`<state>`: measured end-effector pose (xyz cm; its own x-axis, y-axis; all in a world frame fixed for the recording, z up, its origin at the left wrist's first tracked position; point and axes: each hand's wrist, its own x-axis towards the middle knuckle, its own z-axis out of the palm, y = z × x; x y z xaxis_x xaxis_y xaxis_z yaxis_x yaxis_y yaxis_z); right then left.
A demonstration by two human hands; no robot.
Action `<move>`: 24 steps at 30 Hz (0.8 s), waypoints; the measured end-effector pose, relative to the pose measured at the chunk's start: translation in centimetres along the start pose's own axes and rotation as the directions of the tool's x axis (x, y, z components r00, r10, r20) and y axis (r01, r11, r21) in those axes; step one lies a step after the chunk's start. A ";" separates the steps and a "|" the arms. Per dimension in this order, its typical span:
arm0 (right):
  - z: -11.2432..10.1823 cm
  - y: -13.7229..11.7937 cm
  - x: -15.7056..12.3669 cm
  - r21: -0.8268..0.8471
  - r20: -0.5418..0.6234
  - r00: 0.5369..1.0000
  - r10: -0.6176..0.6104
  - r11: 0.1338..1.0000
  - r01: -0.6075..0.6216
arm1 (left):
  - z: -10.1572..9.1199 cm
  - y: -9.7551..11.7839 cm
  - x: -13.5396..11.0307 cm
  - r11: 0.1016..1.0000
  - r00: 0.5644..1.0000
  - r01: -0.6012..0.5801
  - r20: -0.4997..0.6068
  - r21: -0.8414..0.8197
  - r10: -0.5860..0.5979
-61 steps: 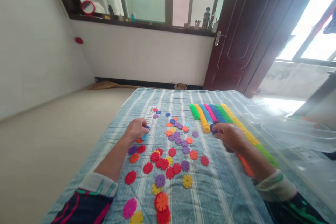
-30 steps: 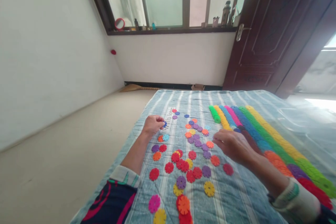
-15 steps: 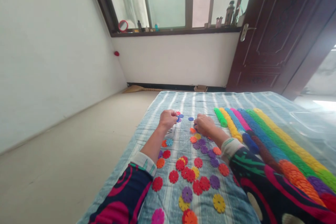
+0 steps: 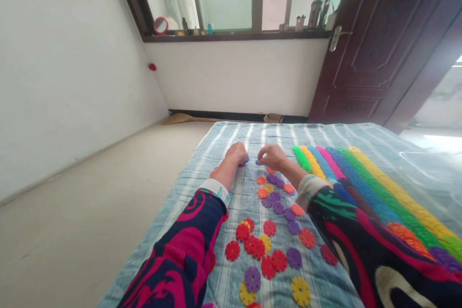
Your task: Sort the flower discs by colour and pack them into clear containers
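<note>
Both my arms reach far forward over a blue striped blanket [image 4: 325, 137]. My left hand [image 4: 236, 152] is curled closed near the blanket's far part, with small blue discs showing at its fingertips. My right hand [image 4: 272, 155] is beside it, fingers pinched on a small blue disc [image 4: 257, 162]. Several loose flower-shaped plastic discs [image 4: 269, 245] in red, purple, orange and yellow lie scattered between my arms. To the right run long rods of stacked discs [image 4: 364, 187] in green, yellow, blue, pink and orange.
The blanket lies on a pale floor [image 4: 83, 211]. A white wall, a window sill [image 4: 231, 34] with bottles and a red-rimmed mirror, and a dark wooden door [image 4: 375, 38] stand behind. A broom [image 4: 187, 118] lies along the wall's foot.
Both hands have moved forward to the far blue discs. My right hand left the stacked rods, crossed over the scattered discs and closed on a blue one. The camera swung left.
</note>
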<state>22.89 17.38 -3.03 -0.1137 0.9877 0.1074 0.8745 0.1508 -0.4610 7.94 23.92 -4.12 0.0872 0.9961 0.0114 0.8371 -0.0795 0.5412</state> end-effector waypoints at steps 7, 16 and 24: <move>1.6 0.1 1.7 -0.042 0.032 0.999 0.029 0.999 -0.027 | -0.7 0.2 -0.1 0.989 0.999 0.025 0.033 0.144 -0.030; 0.0 0.1 -1.1 0.127 -0.047 0.994 0.103 0.987 -0.097 | -1.2 1.2 -5.7 0.992 0.998 -0.056 0.005 -0.112 0.057; 0.8 -0.2 -10.3 0.799 0.047 0.979 0.199 0.581 -0.156 | -1.3 2.1 -14.4 0.754 0.953 0.119 0.287 -0.646 0.096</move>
<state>23.49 7.25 -4.75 0.0405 0.9988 -0.0275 0.1494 -0.0332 -0.9882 7.78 9.47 -2.09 0.3187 0.9309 -0.1787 0.2929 0.0826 0.9526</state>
